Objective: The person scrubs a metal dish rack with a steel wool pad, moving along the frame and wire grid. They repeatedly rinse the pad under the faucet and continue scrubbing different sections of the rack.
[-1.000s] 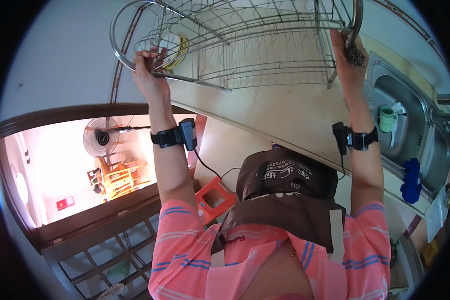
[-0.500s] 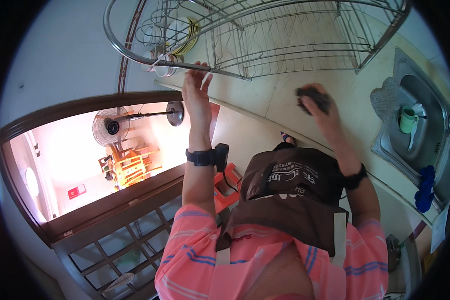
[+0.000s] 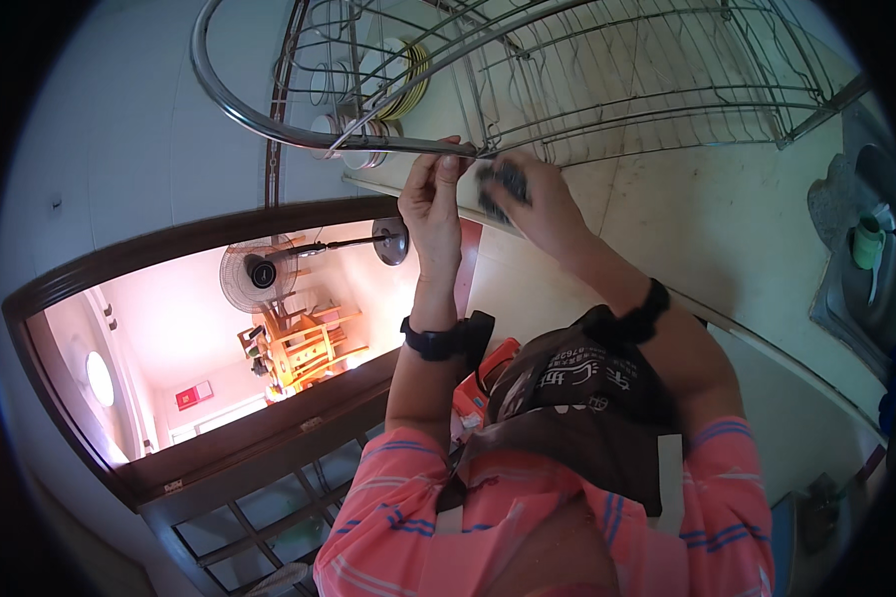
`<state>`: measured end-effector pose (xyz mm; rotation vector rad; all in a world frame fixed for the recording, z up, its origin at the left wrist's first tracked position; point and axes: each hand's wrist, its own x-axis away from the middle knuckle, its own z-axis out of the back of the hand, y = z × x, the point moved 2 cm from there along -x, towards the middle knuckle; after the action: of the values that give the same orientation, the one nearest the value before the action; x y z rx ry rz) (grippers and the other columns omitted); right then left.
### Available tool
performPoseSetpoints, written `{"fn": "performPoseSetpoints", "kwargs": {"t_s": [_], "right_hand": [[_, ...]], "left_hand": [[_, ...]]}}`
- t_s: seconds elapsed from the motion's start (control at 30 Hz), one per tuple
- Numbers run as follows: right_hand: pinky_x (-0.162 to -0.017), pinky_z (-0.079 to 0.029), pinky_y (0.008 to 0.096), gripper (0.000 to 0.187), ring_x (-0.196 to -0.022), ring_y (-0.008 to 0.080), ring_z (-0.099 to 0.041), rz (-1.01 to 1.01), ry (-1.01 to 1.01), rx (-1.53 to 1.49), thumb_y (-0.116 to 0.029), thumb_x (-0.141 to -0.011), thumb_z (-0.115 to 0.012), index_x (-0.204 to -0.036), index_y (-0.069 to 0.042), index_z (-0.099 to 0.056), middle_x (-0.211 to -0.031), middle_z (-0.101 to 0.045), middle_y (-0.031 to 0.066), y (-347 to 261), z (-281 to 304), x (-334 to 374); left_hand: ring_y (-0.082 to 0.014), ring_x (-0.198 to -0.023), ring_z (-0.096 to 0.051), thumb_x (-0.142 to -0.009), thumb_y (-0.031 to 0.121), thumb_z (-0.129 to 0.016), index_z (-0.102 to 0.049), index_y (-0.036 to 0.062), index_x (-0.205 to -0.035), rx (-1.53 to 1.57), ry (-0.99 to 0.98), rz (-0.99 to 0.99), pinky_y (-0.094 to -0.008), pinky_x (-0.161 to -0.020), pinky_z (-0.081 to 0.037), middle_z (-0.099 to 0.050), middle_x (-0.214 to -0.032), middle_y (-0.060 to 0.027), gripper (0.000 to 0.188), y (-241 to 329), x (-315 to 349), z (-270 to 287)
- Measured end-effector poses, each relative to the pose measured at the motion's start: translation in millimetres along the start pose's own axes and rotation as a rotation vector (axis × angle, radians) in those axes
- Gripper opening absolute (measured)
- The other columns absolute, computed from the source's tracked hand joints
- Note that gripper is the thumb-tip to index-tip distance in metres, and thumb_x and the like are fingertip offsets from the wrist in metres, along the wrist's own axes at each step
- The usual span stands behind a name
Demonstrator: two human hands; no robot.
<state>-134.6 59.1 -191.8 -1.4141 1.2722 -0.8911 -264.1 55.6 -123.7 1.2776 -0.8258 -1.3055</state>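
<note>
A wire dish rack [image 3: 627, 124] of shiny metal stretches across the top of the view. The fingers of my left hand [image 3: 433, 199] are closed around its front rail, near the corner where the curved tube ends. Close beside them, my right hand [image 3: 548, 204] grips a dark grey scouring pad [image 3: 503, 187], smeared by motion. The pad is right at the rack's corner; whether it touches the metal I cannot tell. Plates with yellow rims [image 3: 408, 85] stand behind the rack's left end, with bowls [image 3: 363, 144] below them.
A pale countertop [image 3: 657, 209] lies under the rack. At the right is a steel sink [image 3: 871, 298] with a green cup [image 3: 868, 244] in it. On the left a doorway opens onto a room with a standing fan [image 3: 259, 271] and wooden chairs [image 3: 314, 343].
My right hand has moved left with the scouring pad, from over the counter to the rack's corner. My left hand's fingers have closed on the rail. The whole view has shifted.
</note>
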Motion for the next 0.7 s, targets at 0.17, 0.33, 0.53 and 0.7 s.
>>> {"fn": "performPoseSetpoints", "kwargs": {"t_s": [0.17,0.33,0.53,0.7], "right_hand": [[-0.074,-0.051,0.0323,0.017,-0.083,0.0204,-0.065,0.326,0.113,-0.090,-0.014,-0.092,-0.073,-0.100,-0.002,-0.064,-0.093,-0.066,0.0113,-65,13,12],[-0.077,-0.053,0.0363,0.022,-0.087,0.0295,-0.067,0.394,0.193,0.006,-0.013,-0.091,-0.073,-0.108,-0.002,-0.064,-0.103,-0.065,0.0122,-115,-6,-41],[-0.077,-0.054,0.0457,0.030,-0.093,0.0354,-0.066,0.401,0.045,0.280,-0.014,-0.089,-0.073,-0.116,-0.005,-0.063,-0.101,-0.060,0.0125,-95,-18,-31],[-0.078,-0.054,0.0384,0.027,-0.089,0.0267,-0.065,0.289,0.021,0.182,-0.013,-0.090,-0.072,-0.115,-0.006,-0.062,-0.097,-0.063,0.0119,-90,27,-15]], "left_hand": [[-0.0215,-0.116,-0.067,-0.109,0.017,-0.054,-0.048,-0.0014,-0.148,-0.001,0.011,-0.131,-0.0365,-0.101,-0.053,-0.066,-0.130,-0.0163,0.043,25,-5,1],[-0.0179,-0.116,-0.064,-0.112,0.028,-0.047,-0.049,0.0024,-0.150,0.041,0.088,-0.166,-0.0351,-0.096,-0.056,-0.065,-0.133,-0.0119,0.045,50,-9,8],[-0.0155,-0.109,-0.066,-0.113,0.027,-0.046,-0.049,0.0028,-0.150,0.010,0.101,-0.157,-0.0317,-0.087,-0.057,-0.068,-0.122,-0.0088,0.045,63,-16,3],[-0.0215,-0.108,-0.070,-0.113,0.027,-0.043,-0.040,0.0054,-0.156,-0.049,0.027,-0.152,-0.0324,-0.084,-0.060,-0.071,-0.115,-0.0136,0.048,68,-2,-7]]}}
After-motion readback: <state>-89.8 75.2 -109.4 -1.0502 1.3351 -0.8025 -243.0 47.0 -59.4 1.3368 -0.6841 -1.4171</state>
